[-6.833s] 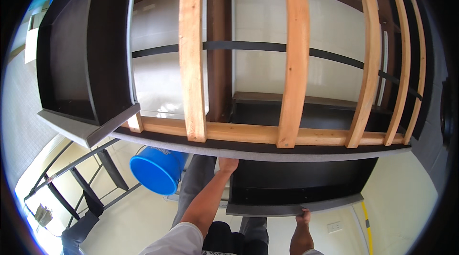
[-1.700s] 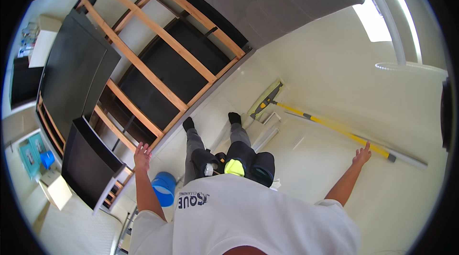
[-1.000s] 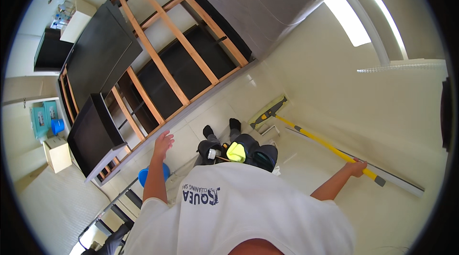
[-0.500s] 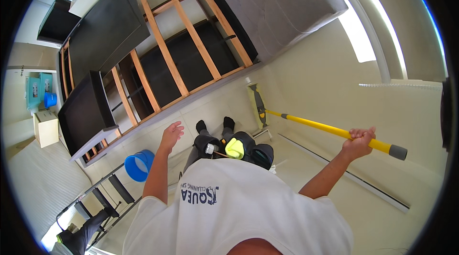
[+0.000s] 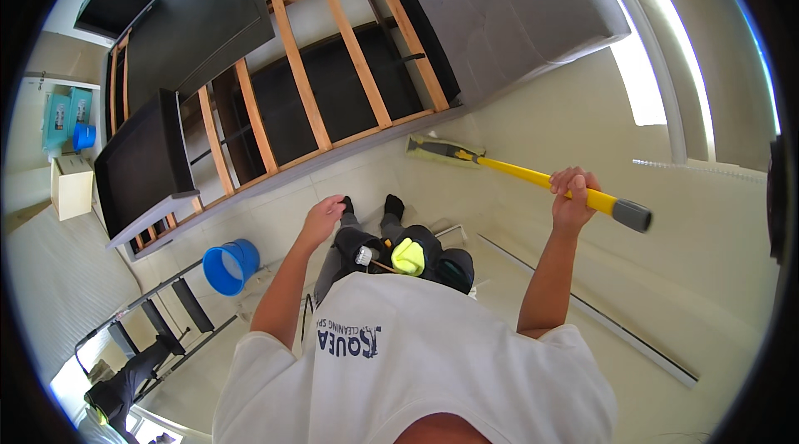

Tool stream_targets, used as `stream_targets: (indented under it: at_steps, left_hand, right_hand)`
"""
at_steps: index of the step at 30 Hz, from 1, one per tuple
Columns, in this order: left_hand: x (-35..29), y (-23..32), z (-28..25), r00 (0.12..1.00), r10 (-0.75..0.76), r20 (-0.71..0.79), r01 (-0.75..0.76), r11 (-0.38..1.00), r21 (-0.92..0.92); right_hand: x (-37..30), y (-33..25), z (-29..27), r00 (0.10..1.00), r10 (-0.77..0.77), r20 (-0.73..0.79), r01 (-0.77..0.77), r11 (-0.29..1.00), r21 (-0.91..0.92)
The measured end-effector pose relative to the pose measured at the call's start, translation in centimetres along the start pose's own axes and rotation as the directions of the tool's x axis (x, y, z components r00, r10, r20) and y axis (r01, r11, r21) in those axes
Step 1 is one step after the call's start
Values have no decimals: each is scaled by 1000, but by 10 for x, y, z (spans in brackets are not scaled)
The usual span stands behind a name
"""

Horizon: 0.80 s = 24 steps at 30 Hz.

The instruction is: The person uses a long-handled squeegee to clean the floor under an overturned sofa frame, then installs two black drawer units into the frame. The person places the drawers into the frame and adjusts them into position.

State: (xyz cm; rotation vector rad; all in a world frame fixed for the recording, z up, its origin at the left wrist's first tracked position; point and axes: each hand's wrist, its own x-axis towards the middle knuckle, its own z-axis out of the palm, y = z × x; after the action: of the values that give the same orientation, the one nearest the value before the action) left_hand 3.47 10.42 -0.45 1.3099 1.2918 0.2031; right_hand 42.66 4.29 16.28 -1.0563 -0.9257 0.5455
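My right hand (image 5: 572, 194) grips the yellow handle of a flat mop (image 5: 533, 178), near its grey end cap. The mop's flat head (image 5: 439, 149) rests on the pale floor next to the edge of an upturned dark sofa frame (image 5: 333, 103) with bare wooden slats. My left hand (image 5: 321, 218) hangs free in front of me with its fingers loosely apart, holding nothing, above the floor near the frame's lower edge. A yellow cloth (image 5: 408, 257) is tucked at my waist.
A blue bucket (image 5: 230, 266) lies on the floor at my left, by a black folding rack (image 5: 158, 327). A grey cushion panel (image 5: 508, 19) leans at the upper right. A window (image 5: 649, 78) is bright on the right. A cardboard box (image 5: 71, 186) sits far left.
My right hand took the yellow mop from the floor and lifted its handle. My left hand let go of the sofa frame and came back toward my body.
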Motion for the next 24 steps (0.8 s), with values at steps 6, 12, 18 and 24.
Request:
stream_targets:
  at_steps: [6, 12, 18, 24]
  left_hand:
    - [29, 47, 41, 955, 199, 222, -217, 974, 63]
    - [24, 9, 24, 968, 203, 150, -218, 971, 94]
    - [-6, -72, -45, 993, 120, 16, -121, 987, 106]
    - [-33, -122, -148, 998, 46, -31, -42, 991, 128]
  right_hand:
    - [19, -29, 26, 995, -79, 53, 87, 980, -179]
    - [7, -12, 33, 950, -16, -312, -36, 986, -161]
    - [-19, -9, 50, 937, 62, -344, -123, 980, -159]
    - [-73, -24, 94, 938, 89, -336, -167, 963, -213]
